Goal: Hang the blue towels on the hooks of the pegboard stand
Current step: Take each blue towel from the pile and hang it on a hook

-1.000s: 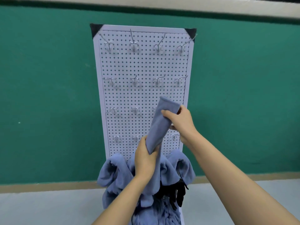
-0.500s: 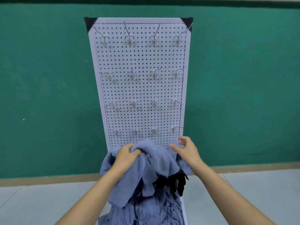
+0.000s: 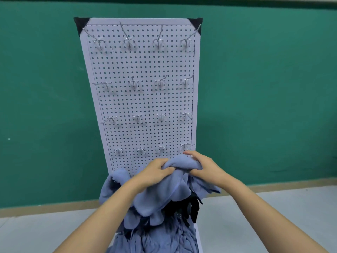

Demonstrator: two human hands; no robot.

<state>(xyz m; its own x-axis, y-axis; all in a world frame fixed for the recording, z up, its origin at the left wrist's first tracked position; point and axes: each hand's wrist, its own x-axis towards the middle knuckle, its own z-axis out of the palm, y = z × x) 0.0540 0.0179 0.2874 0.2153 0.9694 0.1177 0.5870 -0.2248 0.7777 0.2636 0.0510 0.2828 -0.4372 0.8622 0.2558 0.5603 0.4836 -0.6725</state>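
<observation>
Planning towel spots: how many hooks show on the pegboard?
16 hooks, four rows of four down the pegboard, all bare; more may hide behind the blue towels below.

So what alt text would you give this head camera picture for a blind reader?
A left hand and a right hand grip a blue towel before a white pegboard, just below its bottom row of hooks. Every hook in view is bare; more blue towels are heaped below, and the wall behind is green.

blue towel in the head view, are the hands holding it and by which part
Yes. The left hand grips the blue towel at the left end of its bunched top fold, and the right hand grips the right end.
</observation>
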